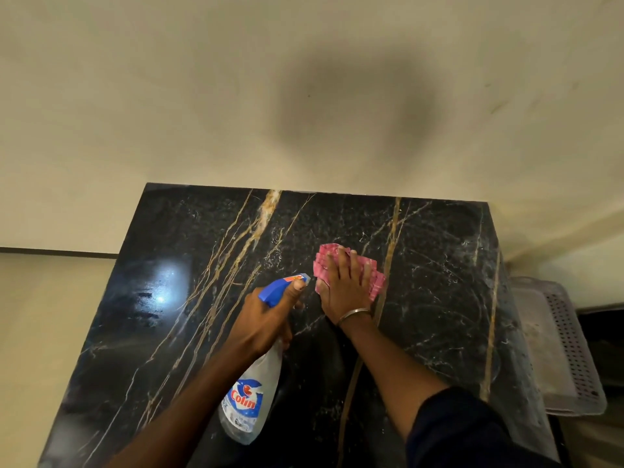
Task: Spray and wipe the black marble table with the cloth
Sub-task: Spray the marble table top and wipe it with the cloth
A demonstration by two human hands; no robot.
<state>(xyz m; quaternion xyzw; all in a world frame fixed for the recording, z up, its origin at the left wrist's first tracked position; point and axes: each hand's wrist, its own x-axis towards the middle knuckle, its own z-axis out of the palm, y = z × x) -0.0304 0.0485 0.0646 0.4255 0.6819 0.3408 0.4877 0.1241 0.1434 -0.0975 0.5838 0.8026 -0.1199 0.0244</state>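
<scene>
1. We count one black marble table [439, 298], filling the near half of the view.
2. We count one pink cloth [324, 258], near the table's middle.
3. We count one spray bottle [250, 400], left of the cloth.
4. We count two hands: the left hand [266, 319] and the right hand [344, 285].
5. We count one bangle [353, 314], on the right wrist.
6. We count one perforated plastic basket [574, 366], at the table's right edge.

Glossy black marble table [439, 298] veined gold and white, pink checked cloth [324, 258] bunched near its middle, pressed under my right hand [344, 283], clear Colin spray bottle [251, 396] with blue trigger, tilted, gripped in my left hand [266, 317], nozzle beside the cloth
</scene>
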